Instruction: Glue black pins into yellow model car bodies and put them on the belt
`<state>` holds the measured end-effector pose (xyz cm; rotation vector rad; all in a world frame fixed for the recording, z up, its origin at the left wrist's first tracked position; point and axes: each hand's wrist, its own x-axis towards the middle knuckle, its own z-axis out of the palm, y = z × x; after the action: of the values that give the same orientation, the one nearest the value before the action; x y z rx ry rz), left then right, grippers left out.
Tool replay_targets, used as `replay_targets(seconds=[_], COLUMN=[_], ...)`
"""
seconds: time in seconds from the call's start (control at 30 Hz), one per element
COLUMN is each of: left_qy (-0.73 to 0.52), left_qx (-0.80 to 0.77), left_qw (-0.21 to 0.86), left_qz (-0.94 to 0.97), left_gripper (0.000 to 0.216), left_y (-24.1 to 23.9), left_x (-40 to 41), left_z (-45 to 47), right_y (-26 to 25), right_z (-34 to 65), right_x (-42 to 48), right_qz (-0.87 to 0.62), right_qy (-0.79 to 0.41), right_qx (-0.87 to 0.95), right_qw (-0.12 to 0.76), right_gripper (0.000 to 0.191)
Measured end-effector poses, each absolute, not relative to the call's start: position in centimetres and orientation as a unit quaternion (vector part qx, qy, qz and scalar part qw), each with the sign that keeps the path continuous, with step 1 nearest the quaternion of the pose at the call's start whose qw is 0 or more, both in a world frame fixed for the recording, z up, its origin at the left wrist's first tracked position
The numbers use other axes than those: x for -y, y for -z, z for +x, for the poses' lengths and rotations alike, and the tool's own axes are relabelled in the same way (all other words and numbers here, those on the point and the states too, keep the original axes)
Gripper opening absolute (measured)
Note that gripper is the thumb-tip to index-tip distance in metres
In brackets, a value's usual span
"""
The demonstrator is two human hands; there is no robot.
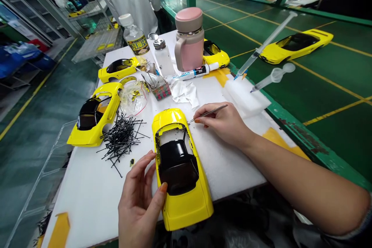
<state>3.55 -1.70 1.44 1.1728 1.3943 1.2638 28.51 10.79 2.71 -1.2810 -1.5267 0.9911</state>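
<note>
A yellow toy car body (pixel 187 209) with a black roof piece lies at the near edge of the white board. My left hand (pixel 138 201) grips its left side, thumb on the rear and fingers along the flank. To the right of the car's front end, my right hand (pixel 229 126) pinches slim metal tweezers (pixel 214 111). Their tip is low over the board beside the car; whether anything tiny is in it I cannot tell. Left of the car lies a heap of thin black sprue-like sticks (pixel 120 137), with a second yellow car body (pixel 91 135) behind it.
A pink mug (pixel 190 46), a labelled bottle (pixel 138 42), a pump bottle (pixel 163 58) and a marker pen (pixel 197 71) stand or lie at the back. Two syringes (pixel 252 62) stick in white foam (pixel 247 99) at right. A green conveyor (pixel 328 85) carries another car body (pixel 296 44).
</note>
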Motion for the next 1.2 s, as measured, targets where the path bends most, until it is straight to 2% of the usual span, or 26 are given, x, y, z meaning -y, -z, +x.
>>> replay_targets(seconds=[0.37,1.2], left_qy=[-0.510,-0.531], left_qx=[-0.561,-0.523], left_qw=[0.443,0.433], left_qz=[0.477,0.507], left_gripper=[0.046,0.045], left_y=[-1.53,-1.21], left_x=[1.63,1.41], left_z=[3.55,3.59], right_y=[-2.49,-2.12], right_z=[28.45,28.90], right_x=[-11.12,-11.05], right_qz=[-0.519,-0.502], right_qy=[-0.418,-0.374], right_qx=[0.603,0.636], right_qw=[0.439,0.451], right_gripper=[0.012,0.008])
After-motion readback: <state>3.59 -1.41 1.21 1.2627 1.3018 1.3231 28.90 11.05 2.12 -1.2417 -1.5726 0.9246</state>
